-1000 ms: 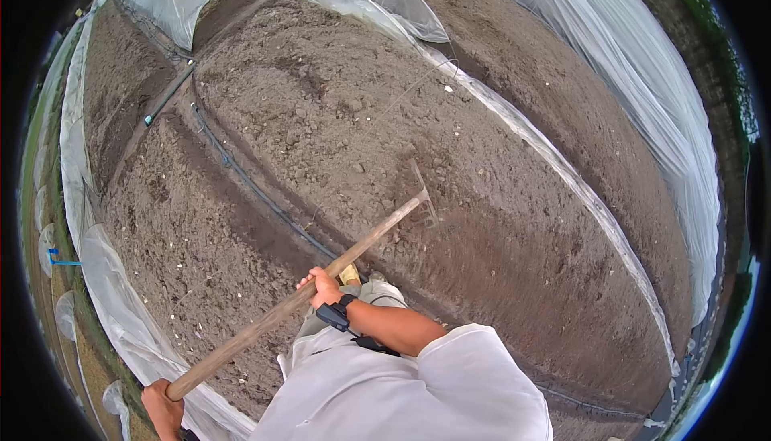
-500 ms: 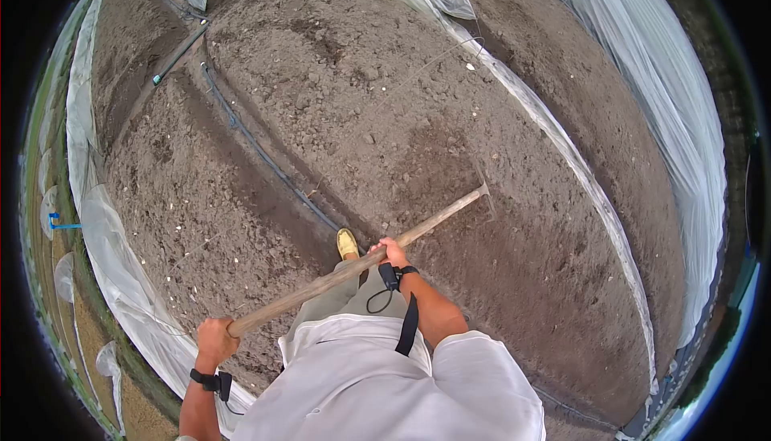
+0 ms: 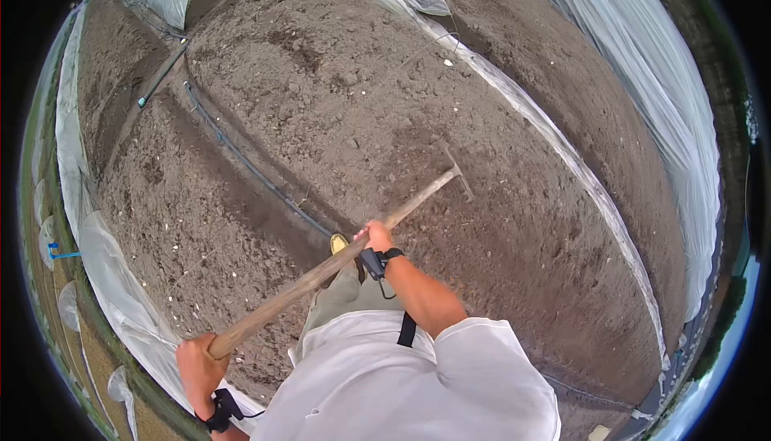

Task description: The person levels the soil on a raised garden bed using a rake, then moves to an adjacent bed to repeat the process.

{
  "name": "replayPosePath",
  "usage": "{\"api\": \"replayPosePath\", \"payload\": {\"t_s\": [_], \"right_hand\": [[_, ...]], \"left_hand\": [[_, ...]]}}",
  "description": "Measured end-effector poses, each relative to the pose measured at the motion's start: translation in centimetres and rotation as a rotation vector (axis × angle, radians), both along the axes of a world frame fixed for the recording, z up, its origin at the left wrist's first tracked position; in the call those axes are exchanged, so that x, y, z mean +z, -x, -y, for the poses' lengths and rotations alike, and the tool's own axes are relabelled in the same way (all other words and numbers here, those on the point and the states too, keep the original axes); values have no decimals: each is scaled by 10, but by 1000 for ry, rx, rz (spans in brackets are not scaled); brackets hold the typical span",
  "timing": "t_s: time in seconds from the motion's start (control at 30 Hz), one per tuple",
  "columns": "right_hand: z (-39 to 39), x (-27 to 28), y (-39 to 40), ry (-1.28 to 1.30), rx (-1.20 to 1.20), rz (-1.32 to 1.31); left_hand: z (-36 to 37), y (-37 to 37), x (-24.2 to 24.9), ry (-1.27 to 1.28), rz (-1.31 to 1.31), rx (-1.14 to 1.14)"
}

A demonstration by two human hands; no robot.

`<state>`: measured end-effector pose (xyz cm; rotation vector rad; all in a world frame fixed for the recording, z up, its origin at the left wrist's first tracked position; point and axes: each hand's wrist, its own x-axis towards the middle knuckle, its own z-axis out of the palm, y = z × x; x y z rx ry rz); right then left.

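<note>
A long-handled rake (image 3: 301, 287) slants across my front, its wooden handle running from lower left to upper right. My left hand (image 3: 201, 369) is closed round the butt end of the handle, out to the left of my body. Farther up the shaft, my right hand (image 3: 376, 237) wraps round the wood near the middle. The narrow metal rake head (image 3: 458, 173) is over the loose brown soil (image 3: 514, 224), beside a darker patch. Below the handle, a yellow shoe (image 3: 338, 243) shows partly.
A dark hose (image 3: 253, 168) lies along the furrow ahead of my foot, and a short pipe (image 3: 163, 73) lies beyond it. White plastic sheeting (image 3: 120, 276) edges the left side. A plastic strip (image 3: 554, 137) and bunched sheeting (image 3: 666, 95) run along the right.
The view has shifted slightly, moving the ground leftward. The rake head has moved a little farther away from me and left. Both hands keep their hold on the handle.
</note>
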<state>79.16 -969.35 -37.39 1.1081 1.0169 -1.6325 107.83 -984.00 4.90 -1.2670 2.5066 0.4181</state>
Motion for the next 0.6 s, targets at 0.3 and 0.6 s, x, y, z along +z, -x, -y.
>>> {"api": "replayPosePath", "payload": {"t_s": [0.3,0.6], "right_hand": [[49,103,-57,173,-147,188],[-382,-23,-3,-360,-348,-78]], "left_hand": [[52,32,119,41,142,-87],[-71,176,-114,-352,5,-915]]}}
